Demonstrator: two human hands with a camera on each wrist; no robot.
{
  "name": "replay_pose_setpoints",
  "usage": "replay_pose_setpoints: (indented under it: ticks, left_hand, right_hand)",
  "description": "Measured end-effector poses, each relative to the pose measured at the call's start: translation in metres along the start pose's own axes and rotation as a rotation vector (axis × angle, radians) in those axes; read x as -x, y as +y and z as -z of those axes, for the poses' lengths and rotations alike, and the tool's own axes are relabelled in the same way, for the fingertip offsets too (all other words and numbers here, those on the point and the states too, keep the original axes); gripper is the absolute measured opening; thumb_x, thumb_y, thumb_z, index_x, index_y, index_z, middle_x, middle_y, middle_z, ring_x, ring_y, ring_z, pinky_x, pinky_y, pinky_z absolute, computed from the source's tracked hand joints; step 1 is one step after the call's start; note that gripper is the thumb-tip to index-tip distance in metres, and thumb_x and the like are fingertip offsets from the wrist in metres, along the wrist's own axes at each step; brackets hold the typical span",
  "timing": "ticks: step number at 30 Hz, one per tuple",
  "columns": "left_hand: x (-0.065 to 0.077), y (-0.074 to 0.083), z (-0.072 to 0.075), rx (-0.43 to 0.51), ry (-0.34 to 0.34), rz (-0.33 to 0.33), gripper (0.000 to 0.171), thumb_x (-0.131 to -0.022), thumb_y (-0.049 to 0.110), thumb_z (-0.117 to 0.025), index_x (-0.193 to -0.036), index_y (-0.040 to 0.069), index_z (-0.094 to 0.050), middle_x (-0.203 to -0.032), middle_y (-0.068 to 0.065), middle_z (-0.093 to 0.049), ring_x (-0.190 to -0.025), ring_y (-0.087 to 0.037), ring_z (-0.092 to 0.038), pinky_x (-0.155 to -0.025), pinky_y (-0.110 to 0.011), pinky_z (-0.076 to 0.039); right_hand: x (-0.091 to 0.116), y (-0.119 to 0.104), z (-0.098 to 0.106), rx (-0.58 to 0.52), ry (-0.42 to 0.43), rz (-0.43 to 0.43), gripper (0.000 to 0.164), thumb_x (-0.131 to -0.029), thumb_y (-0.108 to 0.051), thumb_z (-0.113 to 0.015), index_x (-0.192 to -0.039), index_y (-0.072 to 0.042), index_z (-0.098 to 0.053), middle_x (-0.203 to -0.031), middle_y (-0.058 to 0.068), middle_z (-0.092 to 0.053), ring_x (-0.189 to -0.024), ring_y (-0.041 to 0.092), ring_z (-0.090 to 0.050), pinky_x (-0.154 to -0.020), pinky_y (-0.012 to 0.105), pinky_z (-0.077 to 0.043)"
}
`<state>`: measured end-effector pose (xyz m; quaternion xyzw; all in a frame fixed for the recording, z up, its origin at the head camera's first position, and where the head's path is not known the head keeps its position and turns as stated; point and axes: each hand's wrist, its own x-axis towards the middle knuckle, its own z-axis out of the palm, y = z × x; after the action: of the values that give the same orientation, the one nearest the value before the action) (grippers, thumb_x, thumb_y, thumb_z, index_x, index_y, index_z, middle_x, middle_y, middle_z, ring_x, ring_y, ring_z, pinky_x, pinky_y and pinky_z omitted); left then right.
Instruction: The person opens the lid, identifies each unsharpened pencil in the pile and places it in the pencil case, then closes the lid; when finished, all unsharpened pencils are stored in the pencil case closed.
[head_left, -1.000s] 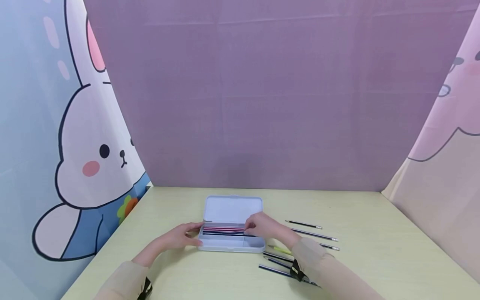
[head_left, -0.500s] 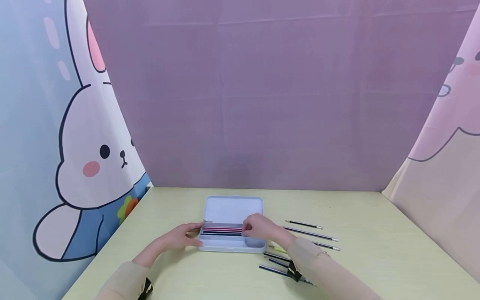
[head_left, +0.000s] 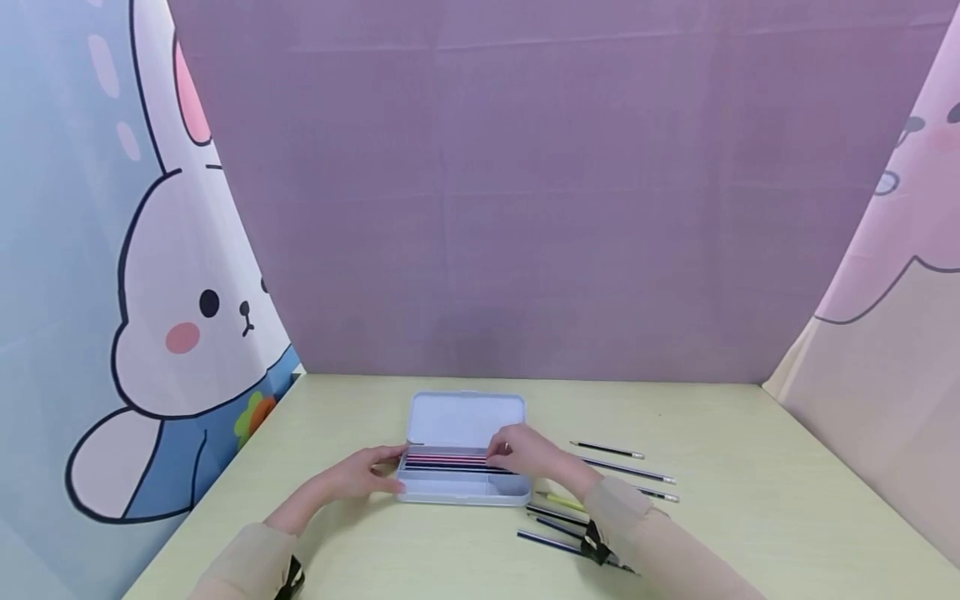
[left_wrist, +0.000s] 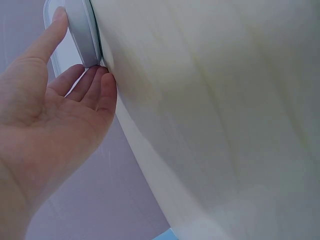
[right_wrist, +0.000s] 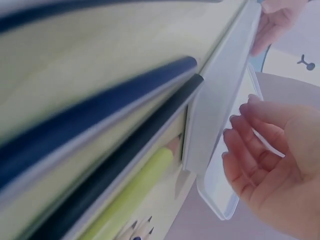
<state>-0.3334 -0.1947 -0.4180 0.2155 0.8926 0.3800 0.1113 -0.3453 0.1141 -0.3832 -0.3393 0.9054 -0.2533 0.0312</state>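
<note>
A pale pencil case (head_left: 463, 500) lies with its lid (head_left: 467, 417) folded back. Red and dark pencils (head_left: 446, 469) lie side by side in its rear compartment. My left hand (head_left: 358, 473) holds the case's left end, thumb at the front corner and fingers at the rear; the left wrist view shows fingertips (left_wrist: 102, 82) against its side. Over the right part of the pencils hovers my right hand (head_left: 525, 452), partly covering them. In the right wrist view that hand (right_wrist: 275, 160) has loosely bent fingers, with nothing visible between them.
Right of the case, several pencils are spread on the table (head_left: 720, 500), among them a short black pencil (head_left: 607, 449) and a yellow-green pencil (head_left: 562, 501). Some lie under the right forearm. A purple cloth (head_left: 510, 208) rises behind the table.
A dark pencil that slanted from my right hand now lies flat, parallel to the others in the case. The right hand shifted slightly left, then back right. The left hand stayed put.
</note>
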Motion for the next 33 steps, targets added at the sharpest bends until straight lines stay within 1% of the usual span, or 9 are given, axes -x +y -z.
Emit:
replay_pose_setpoints:
  ticks: [4, 8, 11, 16, 23, 29, 33]
  left_hand:
    - [-0.001, -0.001, 0.000, 0.002, -0.001, 0.003, 0.075, -0.081, 0.031, -0.073, -0.140, -0.001, -0.039, -0.141, -0.023, -0.043, -0.128, -0.041, -0.041, -0.104, -0.058, -0.033]
    - [-0.001, -0.002, 0.000, -0.003, -0.004, 0.000, 0.075, -0.081, 0.032, -0.072, -0.140, -0.001, -0.040, -0.141, -0.023, -0.043, -0.128, -0.041, -0.042, -0.105, -0.058, -0.033]
    - [-0.001, -0.002, 0.000, -0.006, -0.007, -0.013, 0.075, -0.082, 0.030, -0.072, -0.140, -0.002, -0.039, -0.140, -0.024, -0.044, -0.127, -0.041, -0.042, -0.104, -0.058, -0.033]
    - [0.001, -0.001, 0.000, -0.006, -0.008, -0.031, 0.075, -0.082, 0.028, -0.073, -0.140, -0.004, -0.038, -0.139, -0.027, -0.043, -0.125, -0.042, -0.044, -0.101, -0.057, -0.037]
    - [0.001, 0.001, 0.000, -0.011, -0.009, -0.032, 0.077, -0.081, 0.031, -0.072, -0.140, -0.004, -0.038, -0.139, -0.027, -0.044, -0.124, -0.041, -0.045, -0.099, -0.054, -0.041]
    - [0.002, 0.002, 0.001, -0.001, -0.008, -0.034, 0.076, -0.081, 0.030, -0.073, -0.140, -0.005, -0.038, -0.139, -0.027, -0.043, -0.124, -0.042, -0.045, -0.099, -0.055, -0.041]
    - [0.002, 0.002, 0.001, -0.001, -0.008, -0.035, 0.076, -0.081, 0.029, -0.073, -0.139, -0.005, -0.038, -0.139, -0.027, -0.043, -0.125, -0.042, -0.045, -0.100, -0.056, -0.039]
  right_hand:
    - [0.002, 0.004, 0.004, 0.005, 0.021, 0.044, 0.010, -0.089, -0.014, -0.064, -0.090, -0.006, -0.071, -0.085, 0.002, -0.068, -0.073, 0.007, -0.057, -0.064, 0.019, -0.049]
    - [0.008, 0.005, 0.009, 0.008, 0.037, 0.064, 0.012, -0.090, -0.015, -0.063, -0.093, -0.007, -0.071, -0.088, 0.001, -0.069, -0.074, 0.007, -0.057, -0.064, 0.019, -0.049]
    - [0.013, 0.005, 0.013, 0.002, 0.043, 0.059, 0.013, -0.090, -0.016, -0.063, -0.094, -0.007, -0.071, -0.088, 0.001, -0.069, -0.075, 0.007, -0.057, -0.065, 0.018, -0.049]
    - [0.024, 0.004, 0.019, -0.028, 0.058, 0.064, 0.014, -0.089, -0.012, -0.062, -0.097, -0.003, -0.070, -0.089, 0.003, -0.069, -0.075, 0.006, -0.058, -0.065, 0.018, -0.050]
    - [0.038, 0.006, 0.026, -0.048, 0.094, 0.076, 0.017, -0.090, -0.013, -0.062, -0.102, -0.002, -0.069, -0.094, 0.003, -0.069, -0.078, 0.006, -0.059, -0.068, 0.019, -0.052]
    - [0.051, 0.009, 0.031, -0.062, 0.121, 0.079, 0.019, -0.090, -0.012, -0.062, -0.104, -0.002, -0.068, -0.093, 0.004, -0.069, -0.076, 0.005, -0.059, -0.067, 0.019, -0.052]
    - [0.062, 0.011, 0.036, -0.055, 0.145, 0.070, 0.019, -0.090, -0.013, -0.062, -0.105, -0.004, -0.068, -0.091, 0.002, -0.069, -0.075, 0.004, -0.058, -0.067, 0.019, -0.052]
